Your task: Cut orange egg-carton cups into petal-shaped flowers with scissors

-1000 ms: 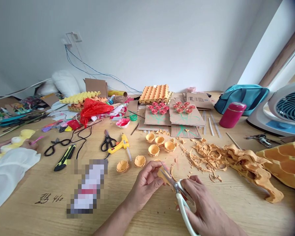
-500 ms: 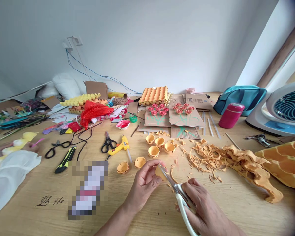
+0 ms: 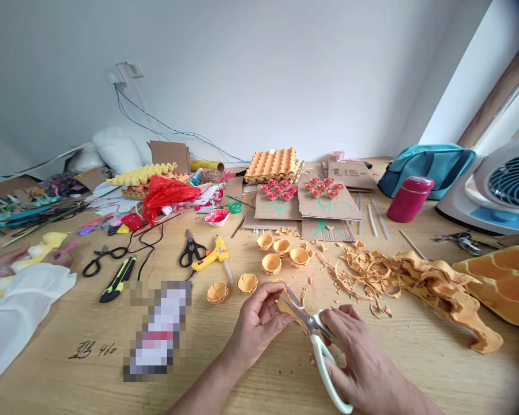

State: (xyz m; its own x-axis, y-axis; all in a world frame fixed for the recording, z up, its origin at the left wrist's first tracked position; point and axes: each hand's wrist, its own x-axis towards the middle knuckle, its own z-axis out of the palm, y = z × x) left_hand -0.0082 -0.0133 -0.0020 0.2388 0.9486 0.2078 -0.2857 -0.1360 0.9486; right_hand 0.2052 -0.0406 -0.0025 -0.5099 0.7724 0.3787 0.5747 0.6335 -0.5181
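My left hand (image 3: pixel 263 317) pinches a small orange egg-carton cup (image 3: pixel 289 305) between thumb and fingers, and the fingers hide part of it. My right hand (image 3: pixel 354 354) is wrapped round the white handles of a pair of scissors (image 3: pixel 324 366). Their blades are parted and lie at the cup's edge, close to my left fingertips. Beyond my hands stand several trimmed cups with petal-like rims, among them a nearer cup (image 3: pixel 247 283) and a farther cup (image 3: pixel 271 264). Orange carton scraps (image 3: pixel 367 274) lie in a heap to the right.
A yellow glue gun (image 3: pixel 214 253), black scissors (image 3: pixel 192 251) and a utility knife (image 3: pixel 118 279) lie left of the cups. Cardboard with red flowers (image 3: pixel 328 202) is behind. A pink flask (image 3: pixel 410 199) and a fan (image 3: pixel 497 184) stand right. Another person's hand (image 3: pixel 60 257) is far left.
The scissor blades have opened wider at the cup's edge. The cup has tilted lower in my left hand. The view has shifted slightly.
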